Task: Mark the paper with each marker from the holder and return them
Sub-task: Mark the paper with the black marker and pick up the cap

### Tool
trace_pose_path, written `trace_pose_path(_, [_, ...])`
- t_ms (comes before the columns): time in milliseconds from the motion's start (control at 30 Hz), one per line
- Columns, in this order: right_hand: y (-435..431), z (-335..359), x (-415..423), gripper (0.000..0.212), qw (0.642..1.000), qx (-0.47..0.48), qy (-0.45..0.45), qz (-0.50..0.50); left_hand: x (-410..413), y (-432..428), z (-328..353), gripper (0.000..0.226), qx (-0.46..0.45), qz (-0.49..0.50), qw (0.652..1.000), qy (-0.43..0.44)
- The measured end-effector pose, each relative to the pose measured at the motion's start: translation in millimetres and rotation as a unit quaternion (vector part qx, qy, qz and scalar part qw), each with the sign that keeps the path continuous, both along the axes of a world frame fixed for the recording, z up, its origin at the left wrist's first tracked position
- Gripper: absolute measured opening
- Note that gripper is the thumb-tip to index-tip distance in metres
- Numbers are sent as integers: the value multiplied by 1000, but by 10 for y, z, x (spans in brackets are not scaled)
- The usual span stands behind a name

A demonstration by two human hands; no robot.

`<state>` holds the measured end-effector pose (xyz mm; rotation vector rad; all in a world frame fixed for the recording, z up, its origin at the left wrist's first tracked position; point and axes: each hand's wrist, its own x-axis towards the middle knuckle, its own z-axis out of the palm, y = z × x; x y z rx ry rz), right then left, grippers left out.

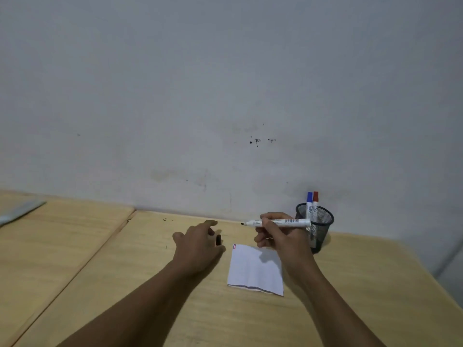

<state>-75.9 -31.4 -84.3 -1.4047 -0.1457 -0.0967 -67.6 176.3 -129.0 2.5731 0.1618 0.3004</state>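
Observation:
My right hand (280,236) grips an uncapped white marker (288,222), held level above the table with its black tip pointing left. My left hand (198,244) rests on the table left of the paper and holds the black cap (218,240) between its fingers. A small white paper (255,269) lies flat on the table below the right hand. A black mesh holder (322,225) stands behind the right hand near the wall. In it stand a blue-capped marker (309,204) and a red-capped marker (315,202), both upright.
The wooden table (150,284) meets a grey wall at the back. A seam runs diagonally between two tabletops on the left. A grey flat object (17,211) lies at the far left edge. The table's right edge falls away at the lower right.

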Motion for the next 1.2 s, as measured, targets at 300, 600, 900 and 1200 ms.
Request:
trace_pose_path(300, [198, -260, 260, 16, 988, -148, 32, 32, -486, -186, -34, 42, 148, -165, 974, -51])
trace_pose_path(600, [246, -598, 374, 22, 969, -244, 28, -9, -444, -63, -157, 53, 210, -202, 957, -15])
trace_pose_path(900, [271, -647, 402, 24, 960, -278, 10, -19, -422, -70, -125, 50, 215, -210, 954, 3])
trace_pose_path(1200, [301, -650, 406, 26, 949, -314, 12, -30, -483, -97, -108, 49, 237, -224, 945, 21])
